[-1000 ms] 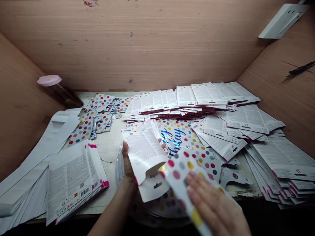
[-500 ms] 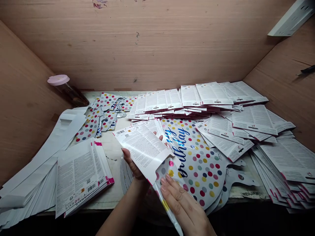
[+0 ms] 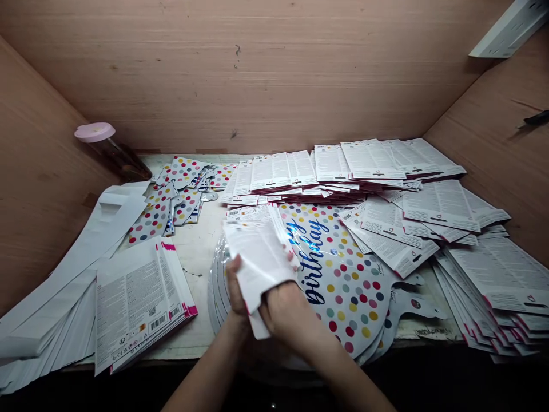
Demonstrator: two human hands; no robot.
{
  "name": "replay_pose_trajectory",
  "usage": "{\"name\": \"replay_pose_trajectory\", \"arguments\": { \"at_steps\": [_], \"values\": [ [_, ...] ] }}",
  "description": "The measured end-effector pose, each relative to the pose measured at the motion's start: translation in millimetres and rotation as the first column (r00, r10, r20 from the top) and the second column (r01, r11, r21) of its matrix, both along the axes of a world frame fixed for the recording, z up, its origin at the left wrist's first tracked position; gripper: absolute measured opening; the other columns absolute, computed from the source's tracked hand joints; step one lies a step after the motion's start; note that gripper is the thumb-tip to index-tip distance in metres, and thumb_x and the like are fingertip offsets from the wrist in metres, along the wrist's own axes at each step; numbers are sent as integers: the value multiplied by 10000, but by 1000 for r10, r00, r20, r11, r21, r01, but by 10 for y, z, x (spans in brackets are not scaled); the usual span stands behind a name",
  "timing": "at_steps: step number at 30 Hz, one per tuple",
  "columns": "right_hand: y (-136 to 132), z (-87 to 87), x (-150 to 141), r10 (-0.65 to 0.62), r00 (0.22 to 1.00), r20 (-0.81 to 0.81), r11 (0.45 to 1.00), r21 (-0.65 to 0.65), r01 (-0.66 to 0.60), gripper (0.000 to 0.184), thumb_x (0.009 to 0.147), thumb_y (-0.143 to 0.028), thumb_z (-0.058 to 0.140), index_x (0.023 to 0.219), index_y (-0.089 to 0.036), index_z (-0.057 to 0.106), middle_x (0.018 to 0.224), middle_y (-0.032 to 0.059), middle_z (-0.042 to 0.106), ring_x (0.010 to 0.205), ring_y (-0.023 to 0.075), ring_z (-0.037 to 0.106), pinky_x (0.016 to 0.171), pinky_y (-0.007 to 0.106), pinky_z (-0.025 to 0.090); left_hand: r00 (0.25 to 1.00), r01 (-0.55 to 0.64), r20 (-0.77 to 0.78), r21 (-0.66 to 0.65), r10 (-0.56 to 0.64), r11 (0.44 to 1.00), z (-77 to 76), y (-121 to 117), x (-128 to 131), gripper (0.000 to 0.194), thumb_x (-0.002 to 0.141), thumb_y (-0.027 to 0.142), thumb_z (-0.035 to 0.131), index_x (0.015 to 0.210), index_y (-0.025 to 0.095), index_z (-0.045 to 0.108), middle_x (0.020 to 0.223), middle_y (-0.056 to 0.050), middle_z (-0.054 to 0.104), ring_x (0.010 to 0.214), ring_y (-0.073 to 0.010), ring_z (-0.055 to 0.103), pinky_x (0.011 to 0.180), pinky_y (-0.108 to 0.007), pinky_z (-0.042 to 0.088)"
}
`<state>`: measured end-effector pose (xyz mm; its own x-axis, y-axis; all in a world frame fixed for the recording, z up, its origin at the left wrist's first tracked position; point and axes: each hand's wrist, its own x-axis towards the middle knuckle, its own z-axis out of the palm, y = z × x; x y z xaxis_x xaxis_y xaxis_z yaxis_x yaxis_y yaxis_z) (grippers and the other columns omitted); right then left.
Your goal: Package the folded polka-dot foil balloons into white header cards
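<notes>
A white printed paper packet (image 3: 259,257), slightly blurred, is held at an angle in front of me. My left hand (image 3: 235,286) grips it from the left and behind, with the thumb on its near edge and fingertips showing at its far side. My right hand (image 3: 285,312) reaches into the packet's lower opening, so most of its fingers are hidden. A white flap (image 3: 258,326) hangs down beside the right hand. The polka-dot foil balloon piece seen at the opening earlier is out of sight. Under both hands lie flat foil balloons (image 3: 343,274) with dots and blue lettering.
Printed packets (image 3: 283,171) lie in rows at the back, with more stacks (image 3: 501,274) at right. Another packet stack (image 3: 141,303) and white paper strips (image 3: 103,229) lie left. Folded dotted balloons (image 3: 154,220) sit near a pink-lidded bottle (image 3: 115,151). Wooden walls enclose the table.
My right hand has moved up and left, from the dotted foil into the packet's opening. The dotted foil piece no longer shows there. The packet has turned more upright in my left hand.
</notes>
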<state>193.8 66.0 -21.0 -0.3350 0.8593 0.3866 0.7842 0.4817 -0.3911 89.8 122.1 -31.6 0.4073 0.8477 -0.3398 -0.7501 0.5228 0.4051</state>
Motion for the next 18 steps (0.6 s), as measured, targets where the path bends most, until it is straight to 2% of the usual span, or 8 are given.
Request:
{"name": "replay_pose_trajectory", "arguments": {
  "at_steps": [3, 5, 8, 10, 12, 14, 16, 18],
  "values": [
    [-260, 192, 158, 158, 981, -111, 988, 15, -157, 503, 899, -113, 464, 1402, -123, 463, 1356, 155, 573, 1303, 277, 502, 1038, 435, 499, 915, -146, -361, 117, 179, 982, -54, 200, -277, 646, 702, 400, 681, 1285, 155, 547, 1163, -114, 693, 1180, -347, 593, 1039, -507, 454],
    [-302, 154, 306, 74, 958, -276, 997, 21, -71, 445, 909, -80, 474, 1335, -194, 536, 1256, 115, 631, 1209, 230, 578, 979, 362, 545, 823, -165, -514, 191, 242, 968, -122, 261, -383, 656, 683, 196, 729, 1306, 191, 522, 1195, -83, 680, 1212, -285, 579, 1081, -438, 424],
    [-109, -175, 464, -174, 910, -376, 984, -25, 177, 357, 942, -102, 462, 1244, -221, 609, 1096, 106, 637, 1048, 225, 627, 853, 362, 587, 779, -123, -581, 227, 236, 966, -248, 194, -395, 808, 679, 119, 763, 1406, 209, 423, 1355, -115, 570, 1272, -292, 526, 1111, -462, 376],
    [80, -441, 500, -198, 924, -328, 980, -46, 194, 321, 951, -134, 464, 1218, -210, 626, 1046, 105, 616, 1002, 234, 613, 838, 395, 580, 605, -58, -729, 360, 320, 931, -320, 100, -371, 856, 717, 135, 743, 1468, 236, 346, 1514, -132, 386, 1347, -322, 436, 1140, -517, 309],
    [217, -620, 502, -194, 939, -284, 981, -76, 179, 285, 950, -158, 476, 1179, -201, 641, 1018, 101, 596, 962, 234, 599, 822, 405, 576, 276, 213, -840, 527, 467, 823, -371, 23, -383, 702, 805, 166, 660, 1450, 260, 401, 1587, -99, 256, 1434, -334, 284, 1175, -554, 196],
    [266, -674, 489, -198, 944, -266, 980, -91, 180, 237, 947, -175, 487, 1112, -199, 656, 982, 92, 579, 918, 229, 589, 792, 400, 572, 58, 605, -811, 492, 581, 626, -401, -16, -445, 524, 884, 234, 574, 1400, 265, 488, 1575, -78, 302, 1463, -327, 209, 1185, -570, 135],
    [245, -636, 469, -195, 945, -261, 979, -106, 173, 192, 943, -176, 495, 1040, -198, 659, 930, 78, 569, 877, 218, 578, 758, 379, 565, 35, 818, -809, 361, 587, 449, -418, -22, -533, 554, 886, 364, 590, 1420, 285, 465, 1558, -82, 343, 1454, -340, 229, 1172, -584, 168],
    [195, -568, 446, -173, 953, -250, 982, -117, 148, 141, 927, -185, 533, 1000, -201, 652, 904, 68, 563, 868, 217, 568, 751, 368, 556, 22, 877, -814, 294, 580, 379, -429, -17, -614, 747, 820, 490, 657, 1478, 286, 370, 1595, -100, 251, 1444, -363, 237, 1155, -573, 228]
  ]
}}
